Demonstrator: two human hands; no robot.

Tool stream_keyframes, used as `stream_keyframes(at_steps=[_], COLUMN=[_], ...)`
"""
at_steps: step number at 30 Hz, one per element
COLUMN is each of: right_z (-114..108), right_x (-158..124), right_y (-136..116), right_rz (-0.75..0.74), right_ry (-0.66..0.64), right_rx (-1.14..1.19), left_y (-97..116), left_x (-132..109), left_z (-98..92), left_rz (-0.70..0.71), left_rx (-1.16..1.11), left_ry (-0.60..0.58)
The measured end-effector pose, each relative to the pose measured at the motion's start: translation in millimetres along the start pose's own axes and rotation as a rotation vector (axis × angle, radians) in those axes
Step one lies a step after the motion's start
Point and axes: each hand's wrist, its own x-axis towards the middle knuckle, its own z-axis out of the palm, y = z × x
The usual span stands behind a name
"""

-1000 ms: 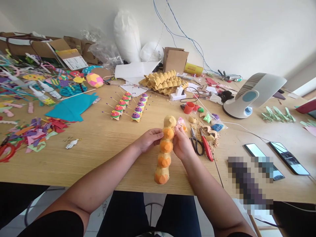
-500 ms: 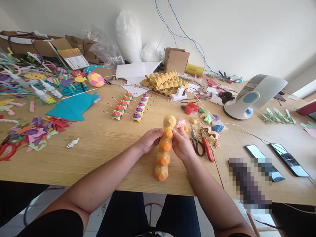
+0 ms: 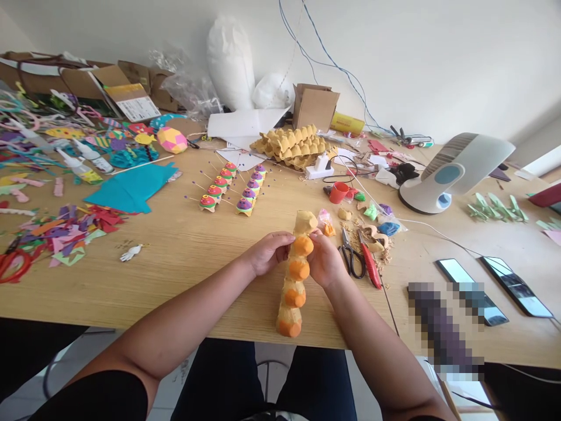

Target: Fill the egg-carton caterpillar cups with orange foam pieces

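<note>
A: What lies at far left?

B: Red-handled scissors point(image 3: 16, 266) on a wooden table point(image 3: 210, 251), beside a loose heap of paper scraps point(image 3: 70, 237). Behind the heap, glue bottles point(image 3: 79, 166) lie near a bright blue sheet point(image 3: 131, 190).

A: And moving right?

B: Two painted rows of egg-carton cups, one mostly red and green point(image 3: 218, 186), the other purple-topped point(image 3: 251, 190), stand side by side, thin pins jutting from them.

A: The left hand?

B: The left hand point(image 3: 272, 252) pinches the edge of an egg-carton strip point(image 3: 299, 270) near its upper end, thumb and fingers closed on it.

A: Where is the strip?

B: Center front, in front of the person, running lengthwise toward the table's near edge. Four bumps wear orange; the farthest is bare tan. Whether its lower end touches the wood cannot be told.

A: The right hand?

B: The right hand point(image 3: 326, 257) grips the opposite edge, fingertips pinched at the upper end.

A: Farther right?

B: Black-handled scissors point(image 3: 359, 266) and a red knife point(image 3: 370, 266) lie just beside that hand; beyond them, a white fan point(image 3: 432, 181) and two phones point(image 3: 517, 286).
</note>
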Motion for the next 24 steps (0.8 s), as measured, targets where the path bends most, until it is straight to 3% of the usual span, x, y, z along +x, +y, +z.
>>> stream_keyframes(at_steps=[24], right_z=[3.2], right_x=[-2.9], right_y=[-7.7], right_rz=[0.061], right_ry=[-0.061], right_rx=[0.075], left_y=[-0.8], left_x=[-0.7], left_z=[-3.7], left_rz=[-0.009], left_rx=[0.040], left_ry=[-0.010])
